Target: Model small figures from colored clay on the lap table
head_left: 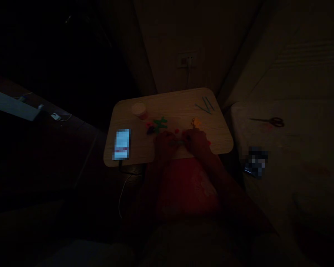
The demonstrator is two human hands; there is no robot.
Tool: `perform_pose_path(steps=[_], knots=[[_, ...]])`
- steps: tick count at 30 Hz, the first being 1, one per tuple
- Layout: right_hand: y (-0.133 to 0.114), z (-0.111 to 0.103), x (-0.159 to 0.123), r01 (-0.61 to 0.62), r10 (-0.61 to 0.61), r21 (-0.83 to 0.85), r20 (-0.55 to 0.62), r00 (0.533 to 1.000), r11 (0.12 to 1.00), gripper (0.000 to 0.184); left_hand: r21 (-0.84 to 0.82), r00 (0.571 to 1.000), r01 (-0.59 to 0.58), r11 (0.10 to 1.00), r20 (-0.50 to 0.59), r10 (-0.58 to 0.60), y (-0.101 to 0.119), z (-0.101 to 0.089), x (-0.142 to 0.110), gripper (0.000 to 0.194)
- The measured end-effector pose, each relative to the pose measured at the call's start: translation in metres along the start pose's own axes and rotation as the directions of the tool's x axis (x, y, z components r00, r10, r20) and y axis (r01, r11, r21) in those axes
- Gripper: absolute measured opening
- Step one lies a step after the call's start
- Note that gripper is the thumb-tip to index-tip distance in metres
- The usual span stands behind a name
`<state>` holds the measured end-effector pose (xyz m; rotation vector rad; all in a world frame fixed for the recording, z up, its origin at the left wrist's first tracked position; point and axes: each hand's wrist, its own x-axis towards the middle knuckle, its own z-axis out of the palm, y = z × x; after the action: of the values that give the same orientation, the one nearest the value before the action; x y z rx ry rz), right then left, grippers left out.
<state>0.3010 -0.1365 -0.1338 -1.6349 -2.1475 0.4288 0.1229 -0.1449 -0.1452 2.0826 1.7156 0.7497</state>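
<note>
Two hands of yours, the left (166,144) and the right (197,141), are near each other at the center of the frame, over the small table (175,99). Between your fingertips shows a small greyish piece (180,142); it is too dark to tell whether either hand is closed on it. Just above it sits a red bit (177,131). Above your right hand you have a yellow clump (196,123); above your left, green pieces (160,124) beside a dark lump (150,129). A round tub (139,108) stands toward the tabletop's upper left, a glowing screen (122,144) lies lower left, and thin sticks (205,105) lie upper right.
</note>
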Motion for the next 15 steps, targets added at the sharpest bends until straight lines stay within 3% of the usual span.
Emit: perform_pose_path(steps=[4, 8, 12, 15], knots=[[0.0, 0.003, 0.002, 0.006, -0.006, -0.03, -0.021, 1.0, 1.0, 0.013, -0.013, 1.0, 0.009, 1.0, -0.01, -0.009, -0.001, 0.001, 0.001, 0.017], [0.007, 0.003, 0.002, 0.021, -0.014, 0.097, -0.071, 0.997, 0.995, 0.012, -0.043, 0.999, -0.016, 0.999, -0.036, 0.015, -0.003, 0.002, 0.0, 0.015], [0.011, -0.002, -0.001, -0.027, 0.067, 0.215, -0.182, 0.981, 0.976, 0.018, -0.115, 0.998, -0.052, 0.992, -0.042, 0.047, -0.006, 0.003, -0.003, 0.008], [0.009, -0.005, -0.002, -0.046, 0.094, 0.245, -0.188, 0.978, 0.968, 0.021, -0.18, 0.998, -0.06, 0.982, -0.048, 0.052, -0.008, 0.004, -0.004, 0.01]])
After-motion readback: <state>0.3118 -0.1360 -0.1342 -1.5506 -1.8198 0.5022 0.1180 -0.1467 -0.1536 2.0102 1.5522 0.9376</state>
